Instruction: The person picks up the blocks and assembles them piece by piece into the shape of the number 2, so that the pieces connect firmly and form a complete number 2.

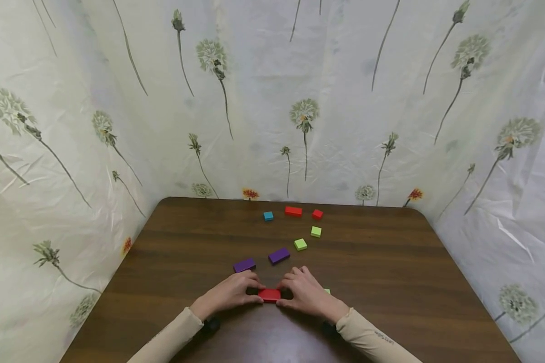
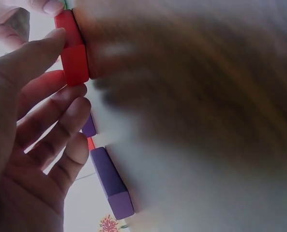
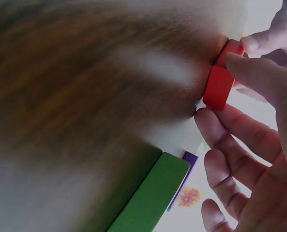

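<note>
A red block [image 1: 269, 296] sits at the frame's lower center, its ends pinched by the left hand [image 1: 231, 291] and right hand [image 1: 306, 293]; uneven pressure could twist it, and stray fingers could nudge the nearest purple block [image 1: 244, 265] on the desk [image 1: 390, 267].

The brown wooden table [image 1: 381, 267] bears red blocks [image 1: 269, 296], purple blocks [image 1: 279, 256], green blocks [image 1: 301, 244] and a blue block [image 1: 268, 216].

Glossy wood-grain tabletop [image 1: 381, 267], smooth red block [image 1: 269, 296], creased, sheeny, plastic-looking backdrop [image 1: 263, 91], matt cloth sleeves [image 1: 172, 334].
</note>
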### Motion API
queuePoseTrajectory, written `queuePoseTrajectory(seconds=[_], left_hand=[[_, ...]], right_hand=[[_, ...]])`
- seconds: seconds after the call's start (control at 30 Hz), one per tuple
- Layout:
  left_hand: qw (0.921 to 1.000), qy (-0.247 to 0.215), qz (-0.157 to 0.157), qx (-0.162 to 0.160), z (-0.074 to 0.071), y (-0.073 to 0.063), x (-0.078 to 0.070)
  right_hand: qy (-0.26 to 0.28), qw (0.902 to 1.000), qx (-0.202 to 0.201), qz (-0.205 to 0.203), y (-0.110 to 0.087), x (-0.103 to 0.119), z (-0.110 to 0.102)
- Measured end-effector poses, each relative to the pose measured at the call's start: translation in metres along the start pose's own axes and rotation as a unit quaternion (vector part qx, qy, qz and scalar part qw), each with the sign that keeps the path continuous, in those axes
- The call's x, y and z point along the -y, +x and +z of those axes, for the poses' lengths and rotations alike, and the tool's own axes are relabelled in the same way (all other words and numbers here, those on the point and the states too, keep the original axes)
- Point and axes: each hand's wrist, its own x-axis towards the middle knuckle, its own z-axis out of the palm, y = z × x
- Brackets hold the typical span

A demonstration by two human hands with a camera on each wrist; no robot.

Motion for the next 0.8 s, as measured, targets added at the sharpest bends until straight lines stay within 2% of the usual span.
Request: queuePoseTrajectory(seconds=[0.13, 0.37, 0.57, 0.8], left_hand=[[1.0000, 0.000, -0.003, 0.002, -0.002, -0.001, 0.001], [0.9999, 0.009, -0.010, 0.009, -0.004, -0.005, 0.002], [0.9999, 0.003, -0.014, 0.002, -0.005, -0.009, 0.004], [0.9998, 0.002, -0.018, 0.003, -0.005, -0.009, 0.006]], right_hand=[[-0.004, 0.9999, -0.005, -0.009, 0.004, 0.002, -0.001], [-0.007, 0.9999, 0.008, -0.008, 0.009, 0.006, -0.003], [-0.003, 0.9998, -0.003, -0.018, 0.013, 0.009, -0.002], [0.005, 0.9999, 0.015, -0.003, 0.015, 0.010, -0.001]])
